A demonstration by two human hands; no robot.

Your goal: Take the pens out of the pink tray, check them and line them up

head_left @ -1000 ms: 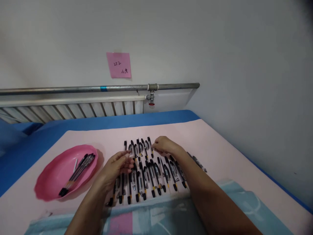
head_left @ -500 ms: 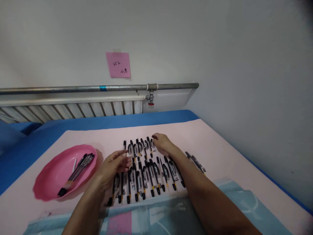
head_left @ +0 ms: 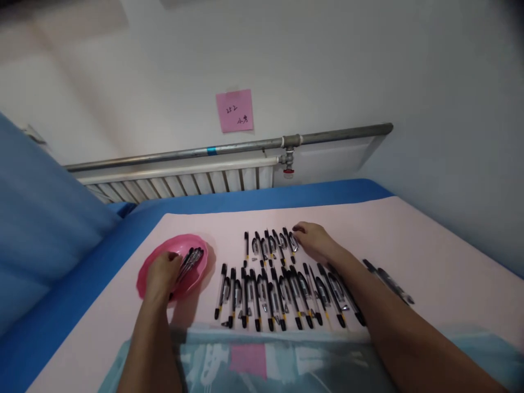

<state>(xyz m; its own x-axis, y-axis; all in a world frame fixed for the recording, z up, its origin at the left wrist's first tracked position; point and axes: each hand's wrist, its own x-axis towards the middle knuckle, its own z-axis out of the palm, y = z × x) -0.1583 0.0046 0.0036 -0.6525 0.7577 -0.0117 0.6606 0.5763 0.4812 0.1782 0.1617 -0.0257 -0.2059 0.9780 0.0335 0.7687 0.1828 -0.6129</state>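
Note:
My left hand (head_left: 164,272) reaches into the pink bowl (head_left: 144,262), its fingers curled together; whatever they grip is hidden behind the hand. Beside it in the bowl lies a bundle of black pens (head_left: 190,263). My right hand (head_left: 313,236) rests at the right end of the far row of pens, fingertips pinched close to a black cap piece (head_left: 293,240); I cannot make out what is between them. A nearer, longer row of pens (head_left: 270,300) lies side by side, with caps and small metal tips among the barrels.
A few separate pen parts (head_left: 388,281) lie to the right of my right forearm. The pink sheet (head_left: 352,218) covers the surface, with a light blue patterned cloth (head_left: 295,355) along the near edge. Behind run a radiator (head_left: 196,183) and a metal pipe (head_left: 339,135).
My left hand has moved left from the left end of the far pen row into the pink bowl. My right hand stays by the row's right end. The view has shifted left.

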